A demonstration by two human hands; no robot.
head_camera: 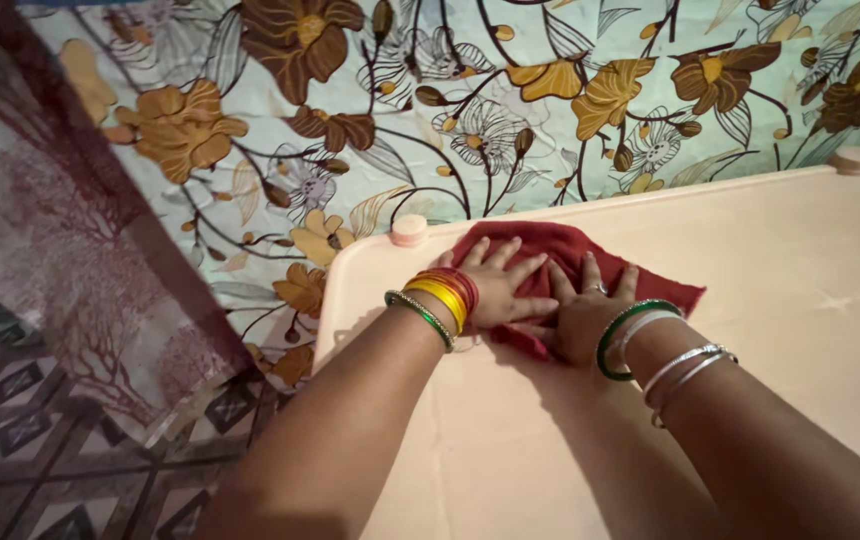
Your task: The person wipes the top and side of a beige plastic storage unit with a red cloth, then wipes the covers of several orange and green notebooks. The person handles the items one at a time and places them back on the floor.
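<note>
Both hands flat on a red cloth (560, 262) near the top-left corner of a pale peach plastic bench (800, 300). Left hand (498, 283) palm down on the cloth's left part, fingers (510, 252) spread apart and extended, pressing, not gripping. Right hand (582, 312) palm down just beside it, touching or slightly overlapping the left hand's fingertips; its fingers are also splayed flat, nothing clamped. A ring shows on one right finger. The cloth is bunched and folded under the hands, one edge running out to the right past the right wrist, and it sits on the bench surface close to the rim. Left wrist carries a stack of bangles (442, 298): red, yellow, then a green patterned one lower on the forearm. Right wrist has a green bangle (622, 330) plus several thin silver bangles (685, 368) further up the arm. Round peach knob (409, 230) on the bench corner just left of the cloth, a second knob (855, 159) at the far right corner. Behind the bench is a floral fabric (400, 110), pale blue with brown and orange flowers, seemingly a bed sheet. Left edge of view: a maroon printed curtain (60, 250) hanging down. Patterned tile floor (70, 480) at bottom left.
</note>
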